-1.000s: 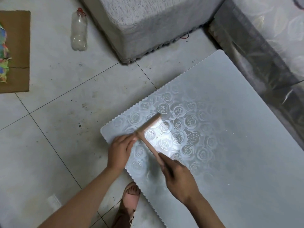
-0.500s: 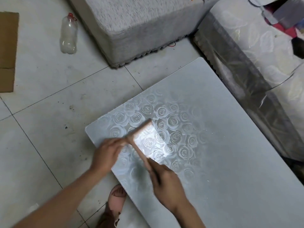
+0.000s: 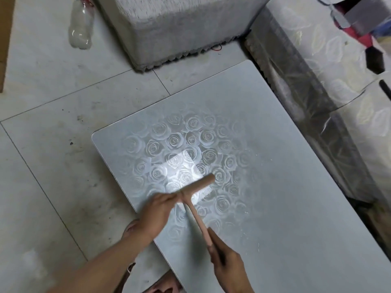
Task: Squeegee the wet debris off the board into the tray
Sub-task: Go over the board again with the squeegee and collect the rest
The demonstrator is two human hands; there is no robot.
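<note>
Squeegee (image 3: 194, 218) has slid nearer, away from board's (image 3: 296, 187) far corner. Left hand (image 3: 157, 211) grips blade end. Right hand (image 3: 227, 265) curls round handle.

The floor (image 3: 53, 144) is of pale grey tiles with dark stains and thin joints. A clear plastic bottle (image 3: 80, 28) lies on it at the top left, near a grey fabric block (image 3: 179, 28) (perhaps a seat, I cannot tell). A red thread (image 3: 218, 48) lies at the foot of this block. A brown cardboard (image 3: 4, 49) shows at the left edge. At the right stands furniture wrapped in clear film (image 3: 317, 92).
</note>
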